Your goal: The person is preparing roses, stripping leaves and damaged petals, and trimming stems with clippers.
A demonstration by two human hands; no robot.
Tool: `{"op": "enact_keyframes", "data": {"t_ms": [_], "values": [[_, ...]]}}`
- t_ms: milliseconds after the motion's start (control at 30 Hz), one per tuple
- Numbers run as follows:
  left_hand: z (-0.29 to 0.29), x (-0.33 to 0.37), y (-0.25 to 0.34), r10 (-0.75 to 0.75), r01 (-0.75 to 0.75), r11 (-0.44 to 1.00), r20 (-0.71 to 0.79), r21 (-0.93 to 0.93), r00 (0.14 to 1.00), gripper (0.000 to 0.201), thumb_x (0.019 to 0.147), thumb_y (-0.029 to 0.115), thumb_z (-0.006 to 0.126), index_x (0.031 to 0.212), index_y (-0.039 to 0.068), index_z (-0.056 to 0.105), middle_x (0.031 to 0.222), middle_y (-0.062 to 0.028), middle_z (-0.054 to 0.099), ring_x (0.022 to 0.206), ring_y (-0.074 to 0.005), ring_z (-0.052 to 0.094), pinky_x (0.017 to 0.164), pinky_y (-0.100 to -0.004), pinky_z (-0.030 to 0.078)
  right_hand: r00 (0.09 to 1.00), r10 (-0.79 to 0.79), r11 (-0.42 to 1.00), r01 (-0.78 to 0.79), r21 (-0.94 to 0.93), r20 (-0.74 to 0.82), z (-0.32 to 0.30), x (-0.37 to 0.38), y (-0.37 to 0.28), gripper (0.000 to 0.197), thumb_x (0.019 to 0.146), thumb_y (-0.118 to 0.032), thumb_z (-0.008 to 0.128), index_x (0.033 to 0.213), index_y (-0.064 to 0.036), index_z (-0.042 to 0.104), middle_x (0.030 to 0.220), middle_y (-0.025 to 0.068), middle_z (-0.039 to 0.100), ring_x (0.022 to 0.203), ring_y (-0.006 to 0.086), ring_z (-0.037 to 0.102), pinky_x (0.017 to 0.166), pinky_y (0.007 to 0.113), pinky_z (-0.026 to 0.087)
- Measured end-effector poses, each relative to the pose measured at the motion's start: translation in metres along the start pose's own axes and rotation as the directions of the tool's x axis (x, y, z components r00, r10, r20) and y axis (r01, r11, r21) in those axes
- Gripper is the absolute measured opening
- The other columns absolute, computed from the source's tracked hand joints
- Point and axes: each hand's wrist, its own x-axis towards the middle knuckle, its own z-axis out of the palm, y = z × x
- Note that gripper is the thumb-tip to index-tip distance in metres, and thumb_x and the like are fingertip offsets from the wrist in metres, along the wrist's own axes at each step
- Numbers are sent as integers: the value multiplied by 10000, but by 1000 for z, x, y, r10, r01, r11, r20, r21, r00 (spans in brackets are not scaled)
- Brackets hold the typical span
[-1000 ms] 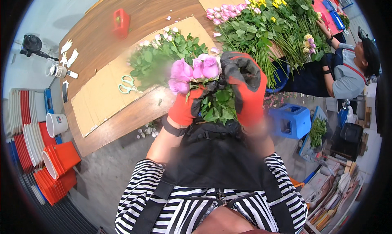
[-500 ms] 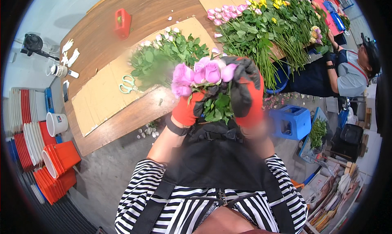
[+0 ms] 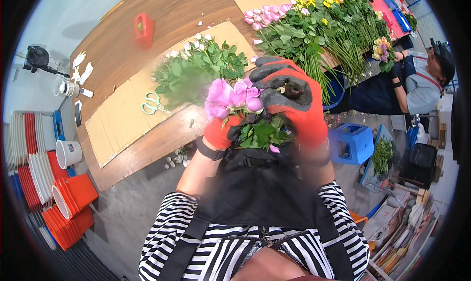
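We see the long wooden table [image 3: 162, 16] filling the view from nine o'clock up to one o'clock, with sheets of brown cardboard [image 3: 122, 114] spread on it. At one o'clock lies a big heap of pink and yellow flowers [image 3: 324, 26], and at eleven o'clock a smaller heap of white roses [image 3: 196, 67] with green-handled scissors [image 3: 151, 103] just beside it. Near the centre we find the bunch of pink roses [image 3: 235, 97], held upright in front of the chest. Our left hand [image 3: 222, 131], in a red and black glove, is clamped around the stems from below, at seven o'clock of the blooms. Our right hand [image 3: 289, 99], gloved alike, curls over the blooms from three o'clock, fingers closed against the heads.
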Motion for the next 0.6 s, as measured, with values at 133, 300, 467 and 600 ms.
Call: {"op": "enact_keyframes", "data": {"t_ms": [133, 300, 467, 600], "values": [[-39, 2, -40, -62, 113, 799, 107, -591, 992, 413, 924, 311, 568, 1223, 64, 427, 1171, -119, 544, 1108, -239, 524, 985, -385, 416, 954, 279, 866, -300, 401, 110, 1, 0, 0, 155, 745, -64, 636, 883, 6, 641, 1012, 91, 643, 958, 165, 584, 805, 280, 457], [-55, -6, -47, -65, 157, 643, 152, -750, 986, 454, 867, 403, 601, 1156, 74, 480, 1141, -190, 560, 1086, -337, 541, 967, -514, 415, 959, 277, 791, -261, 554, 57, 12, -2, 17, 102, 816, -112, 567, 873, -36, 603, 993, 87, 653, 862, 140, 572, 773, 277, 436], [-72, 14, -17, 372, -189, 876, 372, -443, 851, 400, 881, 418, 548, 1105, 87, 570, 1002, -101, 591, 850, -218, 560, 699, -317, 425, 919, 345, 869, -236, 435, -192, -8, 0, 54, 143, 854, -120, 548, 971, -44, 579, 995, 67, 628, 916, 141, 554, 878, 296, 421], [-46, -7, 58, 196, -214, 977, -321, -22, 927, 318, 896, 267, 568, 1142, 67, 556, 999, -62, 603, 931, -185, 579, 785, -303, 479, 944, 327, 930, -313, 191, -44, -18, -23, 78, 562, 782, -75, 572, 1317, 11, 424, 1269, 93, 509, 976, 110, 534, 780, 241, 480]]}}
